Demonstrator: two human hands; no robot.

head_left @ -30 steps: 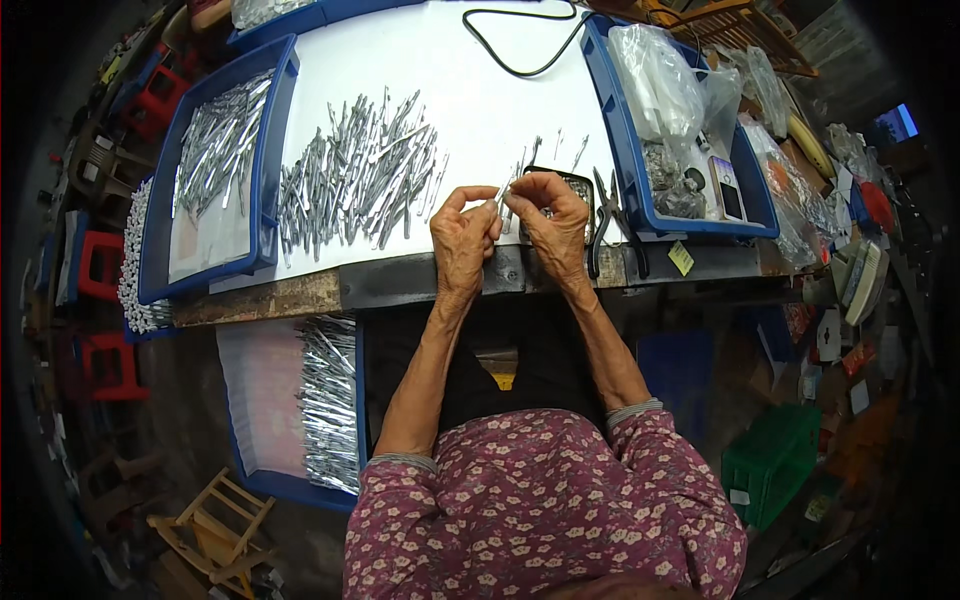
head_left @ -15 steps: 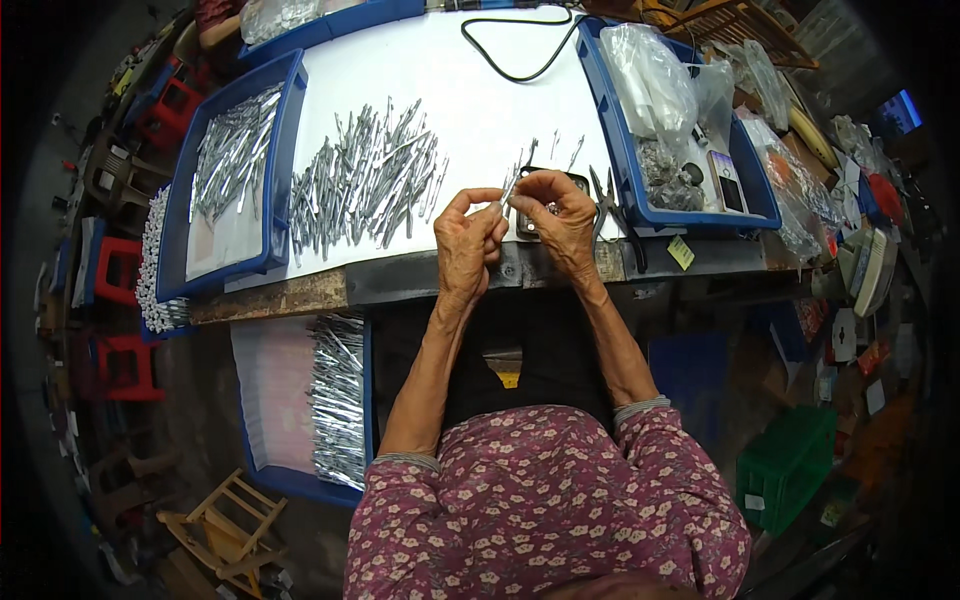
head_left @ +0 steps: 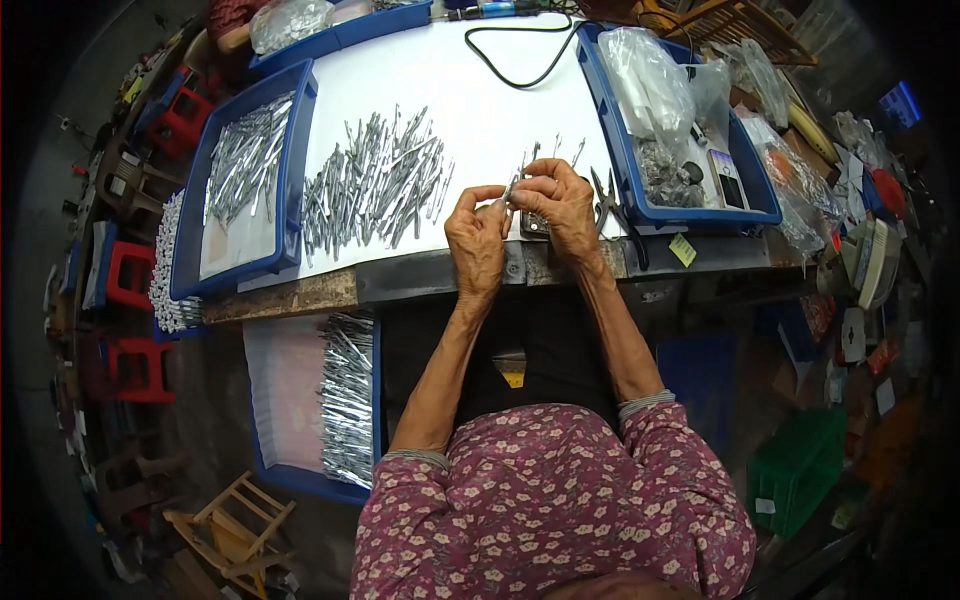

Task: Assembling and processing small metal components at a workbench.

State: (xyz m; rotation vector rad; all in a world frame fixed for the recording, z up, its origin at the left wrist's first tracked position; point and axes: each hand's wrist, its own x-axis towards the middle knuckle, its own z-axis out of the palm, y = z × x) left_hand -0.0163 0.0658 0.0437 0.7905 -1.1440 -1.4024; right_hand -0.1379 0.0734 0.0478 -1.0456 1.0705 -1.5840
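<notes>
My left hand (head_left: 477,248) pinches a slim silvery metal rod (head_left: 516,180) between thumb and fingertips above the table's front edge. The fingertips of my right hand (head_left: 566,215) close on the same rod from the other side, so the two hands nearly touch. Part of the rod is hidden by the fingers. Under my right hand a small dark tray (head_left: 534,226) shows in part, its contents mostly covered. Several thin metal pieces (head_left: 578,151) lie just beyond it. To the left spreads a loose pile of similar slim metal rods (head_left: 378,180).
Dark-handled pliers (head_left: 608,206) lie right of my hands, beside a blue bin (head_left: 690,216) of plastic bags and small parts. Another blue bin (head_left: 291,190) with metal rods stands left. A black cable (head_left: 530,82) loops at the back. Below the table sits a third rod-filled bin (head_left: 377,400).
The whole view has shifted slightly. My right hand has turned a little, its fingers reaching higher around the rod. Both hands still hold it.
</notes>
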